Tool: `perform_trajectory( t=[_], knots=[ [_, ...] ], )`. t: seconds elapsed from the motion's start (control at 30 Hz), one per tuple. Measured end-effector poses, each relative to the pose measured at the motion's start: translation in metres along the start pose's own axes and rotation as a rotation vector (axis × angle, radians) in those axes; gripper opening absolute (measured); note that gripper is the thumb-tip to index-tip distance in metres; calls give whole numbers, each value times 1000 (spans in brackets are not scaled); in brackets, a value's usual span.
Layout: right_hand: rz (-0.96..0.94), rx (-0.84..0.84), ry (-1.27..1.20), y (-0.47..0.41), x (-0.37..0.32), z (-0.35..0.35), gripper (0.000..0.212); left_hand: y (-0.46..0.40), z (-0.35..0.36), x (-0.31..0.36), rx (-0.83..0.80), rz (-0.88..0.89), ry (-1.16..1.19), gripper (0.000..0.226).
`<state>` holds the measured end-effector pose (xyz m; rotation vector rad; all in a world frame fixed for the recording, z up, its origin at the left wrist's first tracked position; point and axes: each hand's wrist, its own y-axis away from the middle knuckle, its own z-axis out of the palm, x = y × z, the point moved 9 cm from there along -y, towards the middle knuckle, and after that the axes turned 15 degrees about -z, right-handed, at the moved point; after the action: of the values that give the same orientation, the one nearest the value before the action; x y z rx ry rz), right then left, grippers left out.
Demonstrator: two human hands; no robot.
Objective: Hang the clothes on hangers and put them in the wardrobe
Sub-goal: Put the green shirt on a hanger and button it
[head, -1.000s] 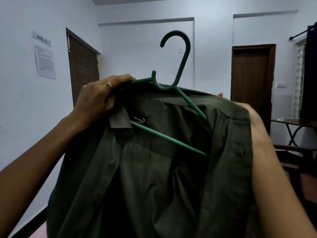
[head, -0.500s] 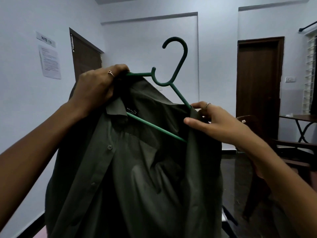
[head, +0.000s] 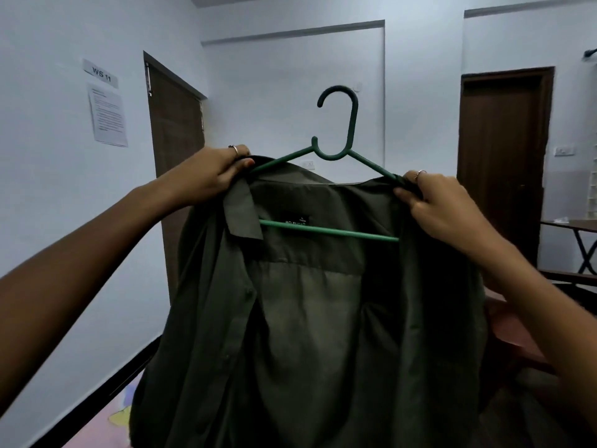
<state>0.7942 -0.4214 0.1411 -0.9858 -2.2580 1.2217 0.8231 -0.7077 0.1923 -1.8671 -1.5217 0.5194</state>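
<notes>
A person holds a dark olive shirt (head: 310, 318) up at chest height, both arms raised, the better to settle it on a green plastic hanger (head: 336, 150). The left hand (head: 210, 173) pinches the shirt's shoulder and collar against the hanger's left arm; the right hand (head: 442, 205) grips the cloth over the hanger's right arm, fingers curled round the fabric. Held at both ends, the shirt hangs open toward the camera, its neck label (head: 297, 220) just above the hanger's lower bar, the hook standing free above the collar.

Half a second ago the hanger sat tilted, its right arm still bare, and the right hand was only reaching in with fingers extended. Now the hanger is level and both shoulders appear seated, so the hanging step looks close to done.

Behind, a brown door (head: 176, 163) stands in the left wall beside a posted notice (head: 108, 114); a second door (head: 504, 150) and a folding counter (head: 578, 227) lie farther right. No wardrobe is in view.
</notes>
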Motion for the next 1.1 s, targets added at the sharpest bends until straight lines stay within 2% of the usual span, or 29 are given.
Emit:
perform_trajectory(
  t=[0.13,0.23,0.37,0.47,0.6,0.63,0.7,0.77,0.83,1.0,1.1],
  knots=[
    [-33,-84,94,-10,0,-2,6,-17,8,-6,-13,-42,-131,22],
    [-50,-143,374,-10,-4,-8,24,-23,9,-3,-29,-62,-289,25],
    [-131,-149,553,-5,-13,1,28,-23,0,4,58,-153,-486,27],
    [-79,-129,548,1,-8,9,31,-16,9,4,68,-267,-316,27],
    [-4,-59,521,11,0,11,32,2,39,-6,-21,-389,290,38],
    [12,-23,505,13,3,8,31,4,37,-11,19,-389,303,39],
    [32,75,461,14,7,-5,27,-3,24,-24,119,-364,185,38],
    [47,156,431,8,11,-23,25,-15,10,-27,132,-311,121,51],
    [46,211,414,-6,11,-42,26,-29,-10,-22,160,-265,138,57],
    [-17,299,361,-54,6,-102,30,-48,-84,-7,293,-221,280,44],
    [-96,334,372,-74,-11,-145,29,-40,-137,7,483,-170,279,47]
  ],
)
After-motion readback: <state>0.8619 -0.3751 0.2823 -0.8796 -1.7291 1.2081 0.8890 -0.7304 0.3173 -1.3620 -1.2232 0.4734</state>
